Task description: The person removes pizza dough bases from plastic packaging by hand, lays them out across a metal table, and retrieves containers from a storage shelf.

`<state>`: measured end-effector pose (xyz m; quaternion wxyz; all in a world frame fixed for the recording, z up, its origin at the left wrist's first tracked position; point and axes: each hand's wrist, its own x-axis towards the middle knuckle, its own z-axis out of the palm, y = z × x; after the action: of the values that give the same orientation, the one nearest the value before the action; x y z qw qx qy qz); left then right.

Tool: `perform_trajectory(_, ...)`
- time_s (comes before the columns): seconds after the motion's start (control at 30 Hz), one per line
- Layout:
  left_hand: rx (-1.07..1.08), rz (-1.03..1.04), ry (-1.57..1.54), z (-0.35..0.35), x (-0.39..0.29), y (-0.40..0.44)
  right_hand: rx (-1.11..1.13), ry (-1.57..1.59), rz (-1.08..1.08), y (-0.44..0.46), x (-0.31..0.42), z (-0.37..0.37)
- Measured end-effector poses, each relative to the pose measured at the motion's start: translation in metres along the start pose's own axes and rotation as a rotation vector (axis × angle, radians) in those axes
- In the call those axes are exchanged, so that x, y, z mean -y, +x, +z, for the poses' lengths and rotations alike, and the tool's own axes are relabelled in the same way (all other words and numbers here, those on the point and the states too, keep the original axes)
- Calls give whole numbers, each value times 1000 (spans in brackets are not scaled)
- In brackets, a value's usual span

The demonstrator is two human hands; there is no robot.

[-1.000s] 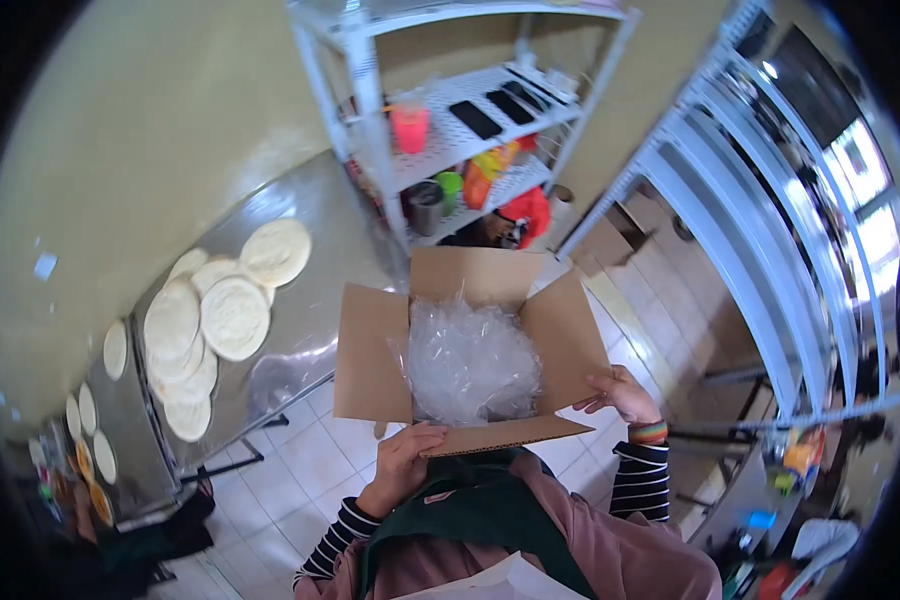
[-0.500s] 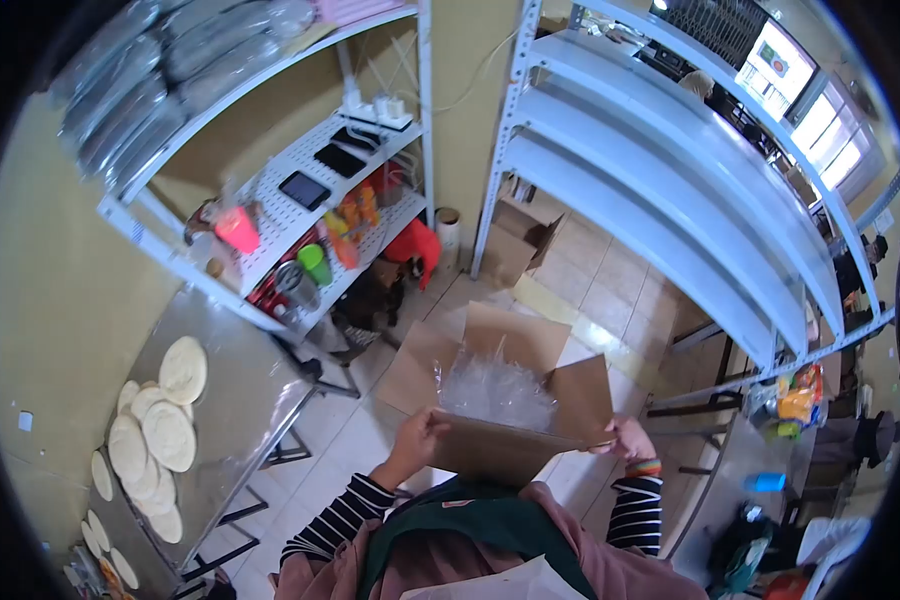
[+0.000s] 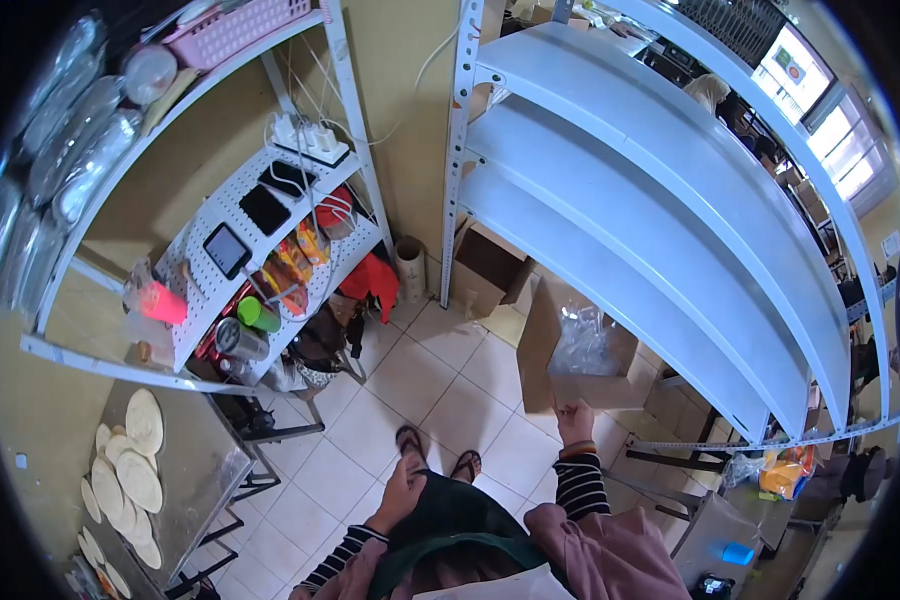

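An open cardboard box (image 3: 535, 350) with crumpled clear plastic (image 3: 582, 345) inside is low at the right, partly beneath the blue-white shelf unit. My right hand (image 3: 574, 424) is closed on the box's near flap. My left hand (image 3: 400, 497) hangs in front of my dark green apron, apart from the box, with its fingers apart and nothing in them. Both forearms have black-and-white striped sleeves.
A second cardboard box (image 3: 485, 268) is beside the shelf unit (image 3: 620, 170). At the left, a perforated rack (image 3: 195, 245) holds phones, cups and packets. Round flat breads (image 3: 130, 480) lie on a metal table (image 3: 195, 430). My feet show on the tiled floor (image 3: 420, 375).
The box has moved from in front of my body to the right, towards the shelf unit. My left hand has let go of it. The view has shifted to the right.
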<state>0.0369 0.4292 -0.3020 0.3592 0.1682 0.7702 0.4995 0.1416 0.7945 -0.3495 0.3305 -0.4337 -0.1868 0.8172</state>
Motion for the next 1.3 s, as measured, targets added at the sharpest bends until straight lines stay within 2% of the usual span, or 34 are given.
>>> perform_trajectory(0.07,-23,14,16,-3,-2,15,19,22,-29,21,-9,16)
perform_trajectory(0.13,58,-88,37,-12,-7,32,40,43,-59,33,-25,27)
perform_trajectory(0.2,83,-74,52,-18,-2,62,72,88,53,49,-43,35)
perform_trajectory(0.27,106,-81,63,-26,-1,89,-46,172,122,75,-74,12)
perform_trajectory(0.33,82,-9,117,-40,-9,114,-138,120,131,79,-89,23)
perform_trajectory(0.43,80,-41,98,-55,-16,138,-107,166,133,86,-107,33)
perform_trajectory(0.53,90,-50,151,-58,3,150,-7,41,56,112,-123,41)
perform_trajectory(0.6,96,-81,148,-53,2,152,39,107,110,137,-129,52)
perform_trajectory(0.77,95,-60,138,-37,15,153,232,275,129,197,-167,108)
perform_trajectory(0.87,65,-95,101,-28,29,145,160,231,164,222,-188,155)
perform_trajectory(0.93,63,9,258,-21,48,140,166,241,205,239,-193,191)
perform_trajectory(0.97,48,-2,252,-21,40,137,168,255,231,247,-195,206)
perform_trajectory(1.03,59,-289,71,-20,25,130,218,228,233,263,-193,233)
perform_trajectory(1.1,34,-304,59,-12,35,123,273,202,234,271,-193,258)
perform_trajectory(1.2,31,-330,45,-2,45,117,219,193,330,264,-193,278)
perform_trajectory(1.3,37,-364,45,10,50,111,259,3,454,273,-192,279)
